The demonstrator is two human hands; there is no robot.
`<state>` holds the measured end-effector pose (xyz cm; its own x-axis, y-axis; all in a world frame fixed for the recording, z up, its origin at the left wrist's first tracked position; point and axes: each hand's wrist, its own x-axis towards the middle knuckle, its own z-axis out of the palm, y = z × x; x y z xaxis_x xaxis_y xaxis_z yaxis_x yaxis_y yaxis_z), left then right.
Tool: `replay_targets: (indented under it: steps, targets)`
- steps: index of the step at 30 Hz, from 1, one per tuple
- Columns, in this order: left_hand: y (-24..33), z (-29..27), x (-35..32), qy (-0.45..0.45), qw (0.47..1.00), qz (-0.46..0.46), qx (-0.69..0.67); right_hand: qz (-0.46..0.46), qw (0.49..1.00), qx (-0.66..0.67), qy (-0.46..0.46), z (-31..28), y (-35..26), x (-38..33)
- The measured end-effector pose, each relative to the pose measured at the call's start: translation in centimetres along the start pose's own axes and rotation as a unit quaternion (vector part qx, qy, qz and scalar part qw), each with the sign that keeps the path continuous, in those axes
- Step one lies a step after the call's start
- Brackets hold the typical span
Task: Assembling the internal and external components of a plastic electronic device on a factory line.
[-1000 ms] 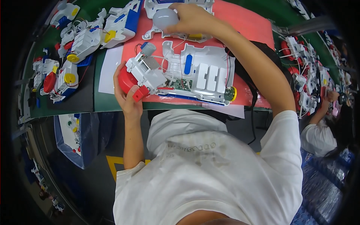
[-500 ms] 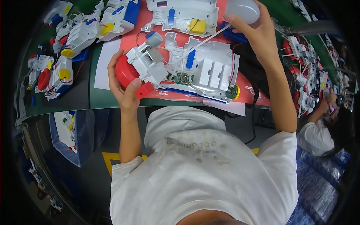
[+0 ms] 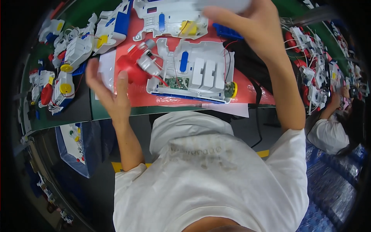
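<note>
My left hand (image 3: 110, 94) is open, its fingers spread and the thumb close to a red rounded part (image 3: 131, 71). A white plastic mechanism with a grey motor (image 3: 146, 50) is joined to that red part, which rests at the left end of an open white housing (image 3: 193, 87). Inside the housing are a green circuit board (image 3: 176, 83), a blue oblong piece (image 3: 184, 62) and thin wires; a yellow-rimmed round part (image 3: 231, 89) sits at its right end. Up at the top edge, my right hand (image 3: 257, 27) grips a pale rounded container (image 3: 232, 5), smeared by motion and partly cut off.
A second white housing shell (image 3: 170, 23) lies behind, on the red mat (image 3: 135, 99). Several half-built units (image 3: 79, 44) crowd the left of the green table. Black cloth (image 3: 247, 63) and more red-and-white assemblies (image 3: 309, 73) lie right, near another person's arm (image 3: 332, 108).
My left hand has let go of the red part with its mechanism and drawn away left. My right hand has moved slightly left with the pale container; its tube no longer shows clearly.
</note>
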<state>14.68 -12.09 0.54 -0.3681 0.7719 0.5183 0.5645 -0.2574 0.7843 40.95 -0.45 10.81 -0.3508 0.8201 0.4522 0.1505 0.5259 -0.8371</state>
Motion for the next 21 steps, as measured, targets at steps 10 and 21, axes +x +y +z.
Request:
replay_targets:
  steps: [10,21]
  targets:
    - [8.6,5.8,9.8,-0.119,0.968,0.134,-0.174,-0.059,0.967,0.156,-0.192,4.9,0.3,7.0]
    - [2.4,4.6,8.7,-0.264,0.941,-0.128,-0.169,0.038,0.882,-0.441,-0.16,2.4,13.6,9.8]
